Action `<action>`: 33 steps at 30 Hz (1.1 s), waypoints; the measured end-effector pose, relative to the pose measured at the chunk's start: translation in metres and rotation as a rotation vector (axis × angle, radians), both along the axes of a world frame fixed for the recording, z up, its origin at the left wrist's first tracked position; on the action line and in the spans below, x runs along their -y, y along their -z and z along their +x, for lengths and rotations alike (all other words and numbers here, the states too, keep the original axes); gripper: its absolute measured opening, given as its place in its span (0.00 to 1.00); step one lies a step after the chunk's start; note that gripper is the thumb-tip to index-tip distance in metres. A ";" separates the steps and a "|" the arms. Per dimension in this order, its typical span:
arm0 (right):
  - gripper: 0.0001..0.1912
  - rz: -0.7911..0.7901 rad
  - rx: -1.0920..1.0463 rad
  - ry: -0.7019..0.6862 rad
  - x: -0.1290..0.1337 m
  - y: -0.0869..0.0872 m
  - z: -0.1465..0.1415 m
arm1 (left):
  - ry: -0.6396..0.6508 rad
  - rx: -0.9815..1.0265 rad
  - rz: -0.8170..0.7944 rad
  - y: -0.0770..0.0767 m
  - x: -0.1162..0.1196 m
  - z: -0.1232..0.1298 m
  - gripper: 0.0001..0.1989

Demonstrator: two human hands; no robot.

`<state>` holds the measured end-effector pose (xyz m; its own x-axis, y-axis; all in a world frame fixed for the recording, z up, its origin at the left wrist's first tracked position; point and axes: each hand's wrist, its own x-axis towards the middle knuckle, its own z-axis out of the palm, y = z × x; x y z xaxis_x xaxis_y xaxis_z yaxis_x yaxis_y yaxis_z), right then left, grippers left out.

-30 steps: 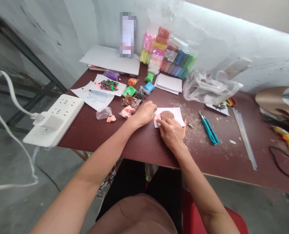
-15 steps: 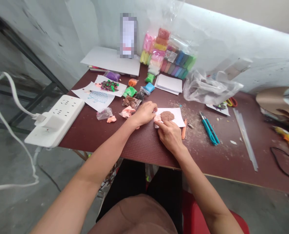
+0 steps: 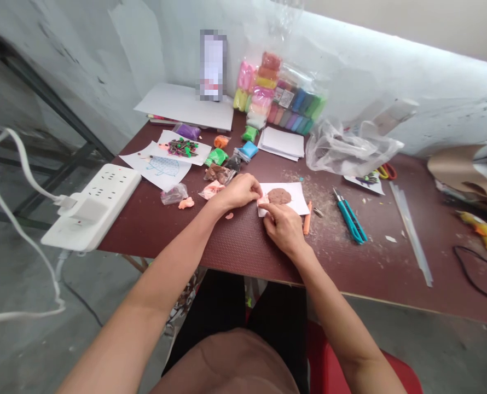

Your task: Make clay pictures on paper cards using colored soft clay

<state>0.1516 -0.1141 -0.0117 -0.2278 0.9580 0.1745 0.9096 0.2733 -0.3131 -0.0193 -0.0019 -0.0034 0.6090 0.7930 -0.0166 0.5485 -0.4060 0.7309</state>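
Note:
A white card (image 3: 296, 192) lies on the dark red table, with a flat brown clay shape (image 3: 278, 196) on it. Pale pink clay (image 3: 263, 201) sits at the card's left end, against the brown clay. My right hand (image 3: 283, 225) presses that pink clay with its index finger stretched out, the other fingers curled under. At the card's left edge is my left hand (image 3: 243, 191), its fingers bent down; whether they hold anything is hidden. An orange stick (image 3: 307, 218) lies beside my right hand. A small pink bit (image 3: 229, 216) rests below my left wrist.
Opened clay packets (image 3: 216, 157) lie behind my left hand. A drawing (image 3: 161, 167), pins on paper, and a white power strip (image 3: 91, 208) are at left. A teal cutter (image 3: 350, 219), clear plastic bag (image 3: 348, 150) and clear sticks (image 3: 411, 235) are at right.
My left hand has shifted slightly left and down, uncovering the small pink bit below its wrist. My right index finger stays on the pink clay. The whole view has shifted a little.

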 end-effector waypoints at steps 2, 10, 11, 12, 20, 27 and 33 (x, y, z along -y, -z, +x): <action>0.23 -0.015 -0.055 0.016 0.000 -0.001 0.000 | -0.002 0.005 -0.021 -0.002 0.000 -0.001 0.12; 0.24 -0.191 -0.186 0.162 -0.005 -0.012 -0.006 | -0.027 0.016 -0.006 -0.002 0.002 0.000 0.12; 0.24 -0.211 -0.199 0.186 -0.005 -0.013 -0.006 | -0.027 0.016 -0.006 -0.003 0.003 0.000 0.12; 0.24 -0.228 -0.212 0.204 -0.006 -0.014 -0.007 | -0.028 0.017 -0.005 -0.004 0.003 0.000 0.12; 0.23 -0.263 -0.244 0.247 -0.007 -0.016 -0.008 | 0.016 0.033 -0.039 -0.005 0.001 -0.003 0.12; 0.24 -0.282 -0.344 0.173 -0.007 -0.014 -0.002 | -0.027 0.061 -0.062 -0.008 0.004 -0.006 0.12; 0.24 -0.197 -0.386 0.143 -0.005 -0.006 0.002 | -0.055 0.008 0.008 -0.007 0.007 -0.008 0.12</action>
